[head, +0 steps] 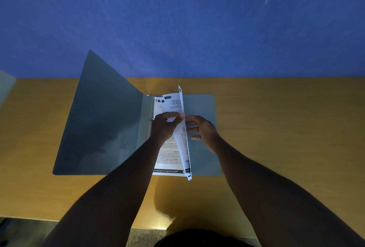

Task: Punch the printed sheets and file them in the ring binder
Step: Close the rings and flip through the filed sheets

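Grey ring binder (110, 128) open flat-ish on desk, left cover tilted up, printed sheets (170, 154) on right half, top sheet (184, 138) lifted on edge

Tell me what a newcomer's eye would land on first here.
First, the white printed sheets glowing at the centre of the dim scene, one lifted on edge where the left hand pinches it and the open right hand waits beside. Next, the grey ring binder open on the wooden table, its left cover raised against the blue wall.

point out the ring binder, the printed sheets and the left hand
ring binder (102, 124), head view, on its raised left cover
printed sheets (169, 159), head view, on the flat page's lower text
left hand (165, 126), head view, on its back
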A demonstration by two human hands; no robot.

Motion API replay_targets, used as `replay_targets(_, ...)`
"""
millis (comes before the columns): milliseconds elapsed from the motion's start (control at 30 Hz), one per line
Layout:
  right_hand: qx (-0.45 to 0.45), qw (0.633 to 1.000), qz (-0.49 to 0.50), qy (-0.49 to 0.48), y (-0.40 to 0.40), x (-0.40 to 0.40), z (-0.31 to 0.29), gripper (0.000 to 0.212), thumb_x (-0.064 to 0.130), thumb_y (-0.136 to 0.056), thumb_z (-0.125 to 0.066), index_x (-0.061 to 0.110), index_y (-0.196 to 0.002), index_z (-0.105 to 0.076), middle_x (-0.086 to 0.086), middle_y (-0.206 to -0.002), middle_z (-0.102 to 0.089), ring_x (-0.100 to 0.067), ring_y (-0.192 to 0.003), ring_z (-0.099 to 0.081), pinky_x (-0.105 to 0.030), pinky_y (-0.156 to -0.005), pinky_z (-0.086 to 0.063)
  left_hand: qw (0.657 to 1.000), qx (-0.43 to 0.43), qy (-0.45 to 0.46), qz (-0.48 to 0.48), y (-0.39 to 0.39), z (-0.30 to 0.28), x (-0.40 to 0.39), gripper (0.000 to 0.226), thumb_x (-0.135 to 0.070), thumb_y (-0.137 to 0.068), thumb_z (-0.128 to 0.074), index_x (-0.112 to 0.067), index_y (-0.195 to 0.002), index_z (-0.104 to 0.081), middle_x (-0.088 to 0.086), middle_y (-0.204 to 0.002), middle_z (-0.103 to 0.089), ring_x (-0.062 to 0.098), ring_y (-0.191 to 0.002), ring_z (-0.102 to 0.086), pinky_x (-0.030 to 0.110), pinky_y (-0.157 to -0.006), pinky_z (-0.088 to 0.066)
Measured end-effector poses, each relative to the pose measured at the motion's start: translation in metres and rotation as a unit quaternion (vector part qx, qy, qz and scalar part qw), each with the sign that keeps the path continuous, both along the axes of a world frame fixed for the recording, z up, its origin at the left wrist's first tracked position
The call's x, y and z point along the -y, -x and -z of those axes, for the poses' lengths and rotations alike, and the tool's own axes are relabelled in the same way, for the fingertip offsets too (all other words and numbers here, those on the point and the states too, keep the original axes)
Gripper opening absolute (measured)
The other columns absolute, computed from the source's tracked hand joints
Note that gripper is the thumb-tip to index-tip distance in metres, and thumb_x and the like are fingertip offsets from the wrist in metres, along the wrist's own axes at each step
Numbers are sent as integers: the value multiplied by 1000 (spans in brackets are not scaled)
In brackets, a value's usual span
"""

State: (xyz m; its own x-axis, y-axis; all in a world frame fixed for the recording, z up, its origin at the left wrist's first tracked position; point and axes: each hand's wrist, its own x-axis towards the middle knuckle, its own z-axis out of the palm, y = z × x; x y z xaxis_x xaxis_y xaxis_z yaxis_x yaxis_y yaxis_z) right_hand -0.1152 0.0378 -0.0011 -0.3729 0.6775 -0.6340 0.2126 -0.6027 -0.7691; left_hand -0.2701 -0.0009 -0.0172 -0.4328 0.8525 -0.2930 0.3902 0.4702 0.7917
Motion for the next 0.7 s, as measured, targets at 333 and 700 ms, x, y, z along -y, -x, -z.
replay_targets(333, 10, 1000, -18, -11, -3, 0, 1, 25, 32, -100, -45, 22, -117, -60, -3, -118, -67, -19, -95, -66, -37, -82, -53, 992, 84, 29, -85, -3, 1, 2, 29, -26, -90, -71, -9, -113, -74, 3, -116, -73, 22, -102, -69, 37, -97, -54)
replay_targets(700, 27, 999, -9, -17, -5, 1, 6, 37, 29, -92, -64, 20, -127, -57, -3, -115, -66, -19, -101, -66, -37, -84, -54, 988, 52, 30, -139, 0, -4, 1, 38, -59, -66, -82, -22, -63, -75, -8, -76, -76, 13, -76, -72, 32, -79, -57)
